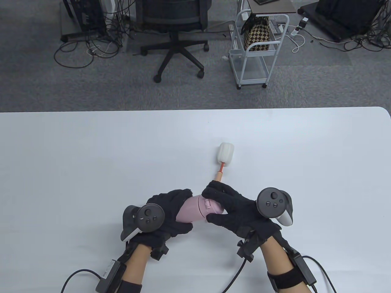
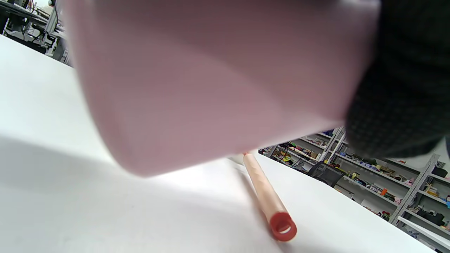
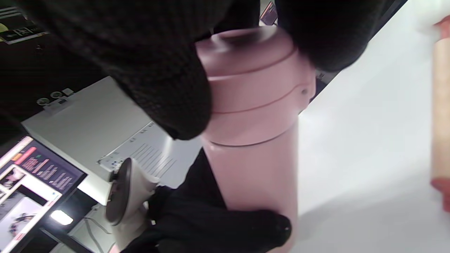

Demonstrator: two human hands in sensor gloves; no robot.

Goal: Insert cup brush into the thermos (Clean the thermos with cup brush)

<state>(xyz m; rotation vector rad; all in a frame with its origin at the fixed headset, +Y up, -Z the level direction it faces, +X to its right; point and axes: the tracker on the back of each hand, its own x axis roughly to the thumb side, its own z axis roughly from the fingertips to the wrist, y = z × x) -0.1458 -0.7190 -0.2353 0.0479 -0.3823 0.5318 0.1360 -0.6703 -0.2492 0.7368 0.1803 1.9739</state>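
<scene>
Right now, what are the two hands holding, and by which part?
Both hold the pink thermos: left hand grips its body, right hand grips its lid end. The cup brush lies unheld.

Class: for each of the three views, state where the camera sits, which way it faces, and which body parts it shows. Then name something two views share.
Table view: above, looking down at the table; left hand and right hand hold the thermos.
Left wrist view: low, beneath the thermos, facing the cup brush; glove at right.
Right wrist view: faces the thermos lid; both gloves show.
Shared: thermos and brush.
</scene>
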